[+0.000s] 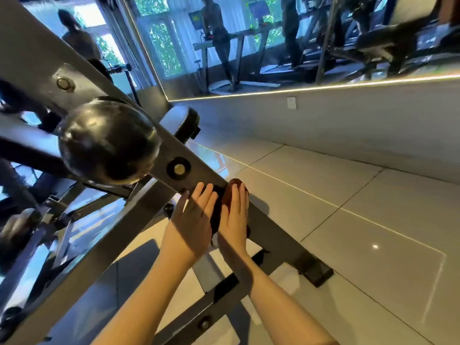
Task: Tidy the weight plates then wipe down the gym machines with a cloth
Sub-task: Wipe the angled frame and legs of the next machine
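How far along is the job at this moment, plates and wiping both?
Done: cannot tell; no weight plates show in this view. In hand: left hand and right hand press a dark cloth flat against the machine's grey frame bar. Left: probably the black knob and upper beam, which the cloth is not touching.

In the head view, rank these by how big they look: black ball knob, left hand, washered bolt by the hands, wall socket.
1. black ball knob, close to the camera.
2. left hand.
3. bolt with its washer.
4. wall socket, far off, so its true size is unsure.
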A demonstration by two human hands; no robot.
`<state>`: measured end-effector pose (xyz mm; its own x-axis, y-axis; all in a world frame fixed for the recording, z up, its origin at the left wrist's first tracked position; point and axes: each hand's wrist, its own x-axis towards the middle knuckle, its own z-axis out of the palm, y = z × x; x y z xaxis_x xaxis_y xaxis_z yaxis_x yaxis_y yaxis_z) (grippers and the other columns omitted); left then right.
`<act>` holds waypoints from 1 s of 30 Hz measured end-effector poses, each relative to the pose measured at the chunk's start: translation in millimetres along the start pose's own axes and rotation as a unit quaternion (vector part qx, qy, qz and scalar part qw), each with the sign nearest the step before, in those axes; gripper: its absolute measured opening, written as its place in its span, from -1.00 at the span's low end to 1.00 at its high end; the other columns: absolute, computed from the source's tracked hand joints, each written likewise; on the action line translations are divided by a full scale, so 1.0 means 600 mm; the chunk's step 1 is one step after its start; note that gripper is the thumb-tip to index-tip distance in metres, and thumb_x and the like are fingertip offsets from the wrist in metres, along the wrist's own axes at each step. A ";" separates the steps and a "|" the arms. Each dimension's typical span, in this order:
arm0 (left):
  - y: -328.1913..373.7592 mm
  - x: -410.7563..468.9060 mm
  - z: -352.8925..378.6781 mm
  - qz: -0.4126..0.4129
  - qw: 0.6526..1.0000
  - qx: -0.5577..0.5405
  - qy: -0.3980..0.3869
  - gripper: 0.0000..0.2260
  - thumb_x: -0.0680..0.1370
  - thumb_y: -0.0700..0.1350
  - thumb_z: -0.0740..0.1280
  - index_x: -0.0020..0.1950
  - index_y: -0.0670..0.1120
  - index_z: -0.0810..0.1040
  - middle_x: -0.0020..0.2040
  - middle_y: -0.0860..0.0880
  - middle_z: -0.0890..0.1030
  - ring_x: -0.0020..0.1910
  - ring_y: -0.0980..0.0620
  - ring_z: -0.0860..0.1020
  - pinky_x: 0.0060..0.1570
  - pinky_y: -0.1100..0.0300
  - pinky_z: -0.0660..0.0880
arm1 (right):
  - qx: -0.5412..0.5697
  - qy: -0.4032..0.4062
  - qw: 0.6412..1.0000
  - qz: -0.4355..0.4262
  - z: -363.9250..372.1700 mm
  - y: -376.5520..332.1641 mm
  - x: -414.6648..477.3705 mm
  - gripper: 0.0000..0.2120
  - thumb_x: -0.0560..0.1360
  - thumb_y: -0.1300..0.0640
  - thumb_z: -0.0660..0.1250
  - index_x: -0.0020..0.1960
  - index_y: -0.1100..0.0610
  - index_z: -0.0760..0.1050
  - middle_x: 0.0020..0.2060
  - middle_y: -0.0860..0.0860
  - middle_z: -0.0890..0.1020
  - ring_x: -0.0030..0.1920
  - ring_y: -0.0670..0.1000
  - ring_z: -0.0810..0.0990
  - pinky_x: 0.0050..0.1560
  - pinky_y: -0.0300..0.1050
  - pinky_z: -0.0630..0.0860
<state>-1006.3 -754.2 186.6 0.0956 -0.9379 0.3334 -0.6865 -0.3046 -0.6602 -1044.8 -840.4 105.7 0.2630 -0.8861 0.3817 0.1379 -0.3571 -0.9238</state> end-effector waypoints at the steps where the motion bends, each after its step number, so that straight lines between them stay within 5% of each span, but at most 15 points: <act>1: -0.001 0.001 0.002 0.011 1.000 0.021 0.006 -0.38 0.61 0.10 0.16 0.53 -0.13 -0.03 0.55 -0.16 -0.03 0.55 -0.16 0.04 0.43 -0.09 -0.19 | -0.006 0.001 1.000 -0.015 -0.002 0.010 0.001 -0.51 0.64 0.10 0.07 0.55 0.00 0.06 0.54 -0.10 0.05 0.56 -0.04 -0.03 0.56 0.02 0.03; 3: -0.002 0.003 0.006 0.007 0.999 0.030 0.010 -0.31 0.51 0.09 0.34 0.46 -0.15 0.07 0.53 -0.20 0.16 0.51 -0.18 0.20 0.46 -0.08 -0.10 | 0.011 0.013 0.999 -0.031 -0.012 0.033 0.012 -0.53 0.66 0.12 0.08 0.50 -0.11 0.03 0.51 -0.17 0.02 0.55 -0.07 -0.04 0.55 0.04 0.06; 6: -0.003 0.006 0.022 -0.001 1.000 0.018 0.023 -0.29 0.38 0.04 0.48 0.40 -0.18 0.25 0.42 -0.18 0.42 0.43 -0.17 0.31 0.42 -0.12 0.11 | 0.078 0.092 0.991 0.059 -0.011 0.050 0.034 -0.50 0.68 0.10 0.06 0.46 -0.31 -0.04 0.57 -0.13 0.05 0.57 0.00 0.02 0.51 0.16 0.19; 8: 0.000 0.009 0.028 0.006 0.999 0.002 0.046 -0.29 0.32 0.01 0.53 0.37 -0.22 0.35 0.36 -0.20 0.48 0.39 -0.18 0.33 0.36 -0.13 0.18 | 0.059 0.126 0.986 0.088 0.014 0.042 0.025 -0.51 0.68 0.11 0.05 0.54 -0.16 0.00 0.57 -0.05 0.06 0.57 0.05 0.04 0.50 0.21 0.19; 10: 0.002 0.017 0.034 0.005 0.997 -0.022 0.068 -0.37 0.32 -0.07 0.54 0.33 -0.25 0.48 0.33 -0.22 0.50 0.35 -0.22 0.43 0.39 -0.14 0.17 | 0.040 0.115 0.992 0.027 0.043 0.032 -0.005 -0.50 0.63 0.10 0.03 0.56 0.12 0.12 0.54 0.08 0.15 0.54 0.12 0.09 0.48 0.20 0.16; 13: -0.001 0.019 0.045 0.009 0.995 -0.021 0.100 -0.47 0.38 -0.12 0.46 0.32 -0.24 0.50 0.33 -0.22 0.51 0.35 -0.21 0.41 0.41 -0.15 0.17 | -0.009 0.065 0.996 -0.060 0.028 0.068 -0.006 -0.47 0.59 0.06 0.00 0.55 0.08 0.08 0.53 0.09 0.17 0.54 0.05 0.06 0.49 0.09 0.13; 18: 0.010 0.018 0.043 -0.021 0.988 -0.089 0.123 -0.35 0.29 -0.27 0.54 0.36 -0.28 0.46 0.36 -0.24 0.47 0.36 -0.24 0.43 0.42 -0.14 0.12 | 0.079 0.183 0.968 0.153 0.009 0.111 0.025 -0.49 0.69 0.11 0.03 0.58 -0.13 -0.04 0.57 -0.08 0.03 0.56 0.06 0.09 0.43 0.21 0.32; 24: 0.004 0.024 0.064 0.008 0.991 -0.022 0.131 -0.54 0.52 -0.03 0.35 0.34 -0.24 0.45 0.34 -0.21 0.49 0.38 -0.19 0.35 0.47 -0.08 0.03 | -0.021 0.107 0.992 -0.067 0.060 0.109 -0.023 -0.52 0.66 -0.03 -0.02 0.55 0.09 0.11 0.53 0.17 0.20 0.54 0.14 0.09 0.51 0.12 0.15; 27: -0.004 0.023 0.075 0.020 0.993 -0.009 0.120 -0.40 0.45 -0.06 0.41 0.43 -0.21 0.33 0.42 -0.20 0.40 0.43 -0.18 0.23 0.44 -0.07 -0.01 | 0.069 0.171 0.981 0.066 0.028 0.147 0.004 -0.52 0.67 0.14 0.05 0.50 -0.17 -0.02 0.57 -0.02 0.04 0.56 0.08 0.06 0.46 0.17 0.29; 30: -0.002 0.024 0.079 0.019 0.991 0.001 0.129 -0.42 0.45 -0.07 0.40 0.42 -0.22 0.37 0.43 -0.20 0.40 0.43 -0.19 0.29 0.44 -0.07 0.01 | 0.113 0.228 0.953 0.164 0.030 0.140 0.013 -0.45 0.68 0.09 0.04 0.45 -0.41 -0.11 0.57 -0.08 0.01 0.55 0.09 0.09 0.37 0.25 0.39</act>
<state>-969.9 -775.0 159.9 -0.1171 -0.8752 0.4694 -0.6846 -0.2712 -0.6766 -1013.8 -871.9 31.8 -0.1087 -0.9937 -0.0257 0.3360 -0.0124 -0.9418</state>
